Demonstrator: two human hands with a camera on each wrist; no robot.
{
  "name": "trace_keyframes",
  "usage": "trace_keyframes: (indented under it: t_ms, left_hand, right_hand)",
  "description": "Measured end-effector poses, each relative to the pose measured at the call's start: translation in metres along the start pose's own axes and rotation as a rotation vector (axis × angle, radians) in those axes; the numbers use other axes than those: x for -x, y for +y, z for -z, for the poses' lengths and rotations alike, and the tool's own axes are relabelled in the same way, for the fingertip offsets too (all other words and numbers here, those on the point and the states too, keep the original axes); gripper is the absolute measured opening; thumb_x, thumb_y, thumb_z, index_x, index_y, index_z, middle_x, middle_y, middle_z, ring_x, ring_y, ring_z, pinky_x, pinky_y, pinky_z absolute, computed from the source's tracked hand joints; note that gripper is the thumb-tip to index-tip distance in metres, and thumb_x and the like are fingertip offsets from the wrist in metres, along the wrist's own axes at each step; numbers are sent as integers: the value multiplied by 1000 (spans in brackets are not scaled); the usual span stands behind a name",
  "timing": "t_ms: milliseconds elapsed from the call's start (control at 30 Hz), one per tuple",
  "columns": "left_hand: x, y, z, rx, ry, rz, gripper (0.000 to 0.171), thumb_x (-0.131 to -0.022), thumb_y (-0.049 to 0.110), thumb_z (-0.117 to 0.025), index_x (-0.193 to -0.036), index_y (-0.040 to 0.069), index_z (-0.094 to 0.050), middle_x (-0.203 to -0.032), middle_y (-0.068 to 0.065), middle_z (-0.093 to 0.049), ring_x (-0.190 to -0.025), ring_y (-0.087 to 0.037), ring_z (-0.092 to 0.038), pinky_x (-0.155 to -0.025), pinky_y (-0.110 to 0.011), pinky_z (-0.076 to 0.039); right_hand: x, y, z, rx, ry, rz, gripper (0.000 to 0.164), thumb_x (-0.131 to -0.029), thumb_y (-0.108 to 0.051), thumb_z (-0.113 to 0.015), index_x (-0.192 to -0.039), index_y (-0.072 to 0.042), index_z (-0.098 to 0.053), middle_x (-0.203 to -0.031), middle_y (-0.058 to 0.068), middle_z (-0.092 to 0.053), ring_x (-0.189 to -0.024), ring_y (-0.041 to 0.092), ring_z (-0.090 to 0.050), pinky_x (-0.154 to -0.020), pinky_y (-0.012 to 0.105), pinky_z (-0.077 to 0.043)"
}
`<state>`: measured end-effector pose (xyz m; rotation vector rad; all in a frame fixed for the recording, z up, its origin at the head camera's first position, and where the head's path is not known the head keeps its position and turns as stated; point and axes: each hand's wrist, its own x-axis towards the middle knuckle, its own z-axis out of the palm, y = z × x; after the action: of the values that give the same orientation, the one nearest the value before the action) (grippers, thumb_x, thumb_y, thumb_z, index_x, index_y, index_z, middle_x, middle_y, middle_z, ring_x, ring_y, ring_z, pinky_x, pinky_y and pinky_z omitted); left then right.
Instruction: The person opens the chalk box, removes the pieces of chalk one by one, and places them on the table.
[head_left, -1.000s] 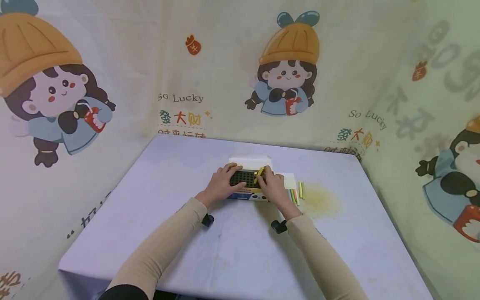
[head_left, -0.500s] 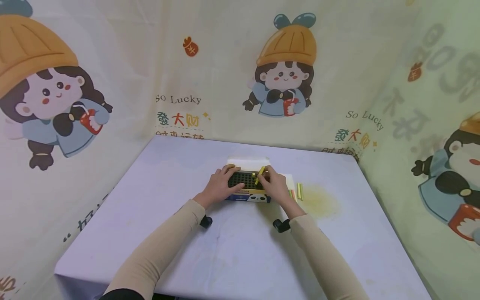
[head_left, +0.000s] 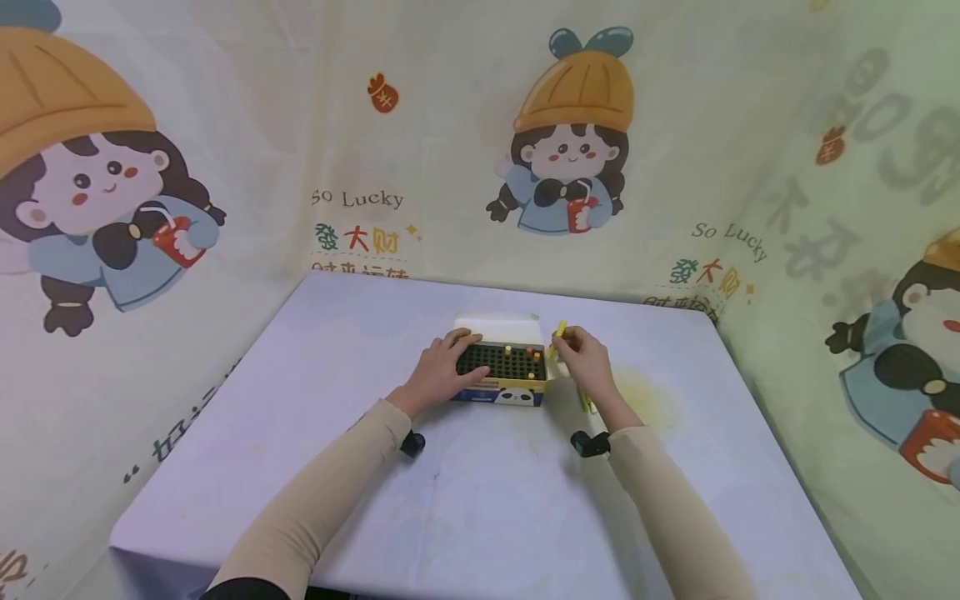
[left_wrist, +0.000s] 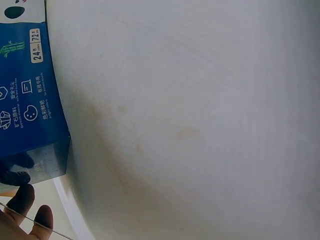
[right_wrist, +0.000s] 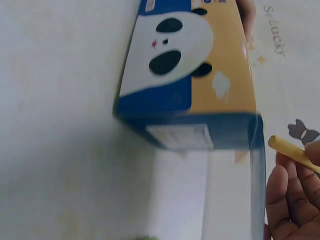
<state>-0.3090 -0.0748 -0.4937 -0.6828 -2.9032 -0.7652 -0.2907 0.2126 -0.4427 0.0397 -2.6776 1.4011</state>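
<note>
A chalk box [head_left: 517, 396] with a panda on its blue and yellow front lies on the table, its top side open. Inside is a black holder [head_left: 491, 360] full of holes, with several chalk sticks standing at its right part. My left hand [head_left: 438, 372] grips the box's left end, thumb at the front edge and fingers toward the back. Just right of the box, my right hand [head_left: 588, 364] pinches a yellow chalk stick [head_left: 561, 327] in the air. The right wrist view shows that chalk [right_wrist: 288, 149] beyond the box's end, between thumb and fingers.
The box's white flap [head_left: 497, 323] stands out behind it. Loose chalk sticks [head_left: 584, 402] lie on the table, partly hidden by my right hand. Yellow dust [head_left: 648, 404] stains the white tablecloth to their right. A printed cloth hangs behind the table.
My right hand has moved right, from above the holder to beside the box, carrying the yellow chalk stick. Chalk standing in the holder's right part is now uncovered. My left hand stays put.
</note>
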Motion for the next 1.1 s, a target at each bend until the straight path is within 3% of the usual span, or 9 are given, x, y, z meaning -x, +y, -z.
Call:
trace_keyframes:
  t_ms: [267,533,1000,1100]
  left_hand:
    - [-2,2,6,-1,-16,4,79,-99,70,-51,-163,26,-33,-167,-9,-27,-139,-41,-40,-110,-65,-36]
    - [-5,-1,7,-16,-22,13,79,-99,70,-51,-163,26,-34,-167,-9,-28,-139,-41,-41,-111,-65,-36]
    - [-1,1,4,5,-29,17,78,-99,68,-53,-163,26,-34,-168,-8,-27,-141,-41,-39,-112,-65,-34]
    - [-1,1,5,4,-30,19,79,-99,69,-52,-163,27,-34,-168,-8,-27,-141,-41,-39,-112,-65,-35]
  right_hand:
    - [0,15,30,79,45,-22,41,-107,-34,-57,-132,-4,-69,-124,18,-72,-108,31,-68,-83,32,-52]
    - [-3,32,54,119,45,-42,47,-108,-36,-54,-136,0,-65,-131,24,-68,-120,39,-63,-96,50,-52]
    - [0,62,62,205,5,-210,53,-106,-36,-56,-143,3,-57,-135,28,-63,-121,43,-60,-96,53,-52]
    - [0,68,63,247,-25,-249,55,-105,-37,-57,-144,1,-54,-137,29,-61,-121,45,-60,-100,58,-46]
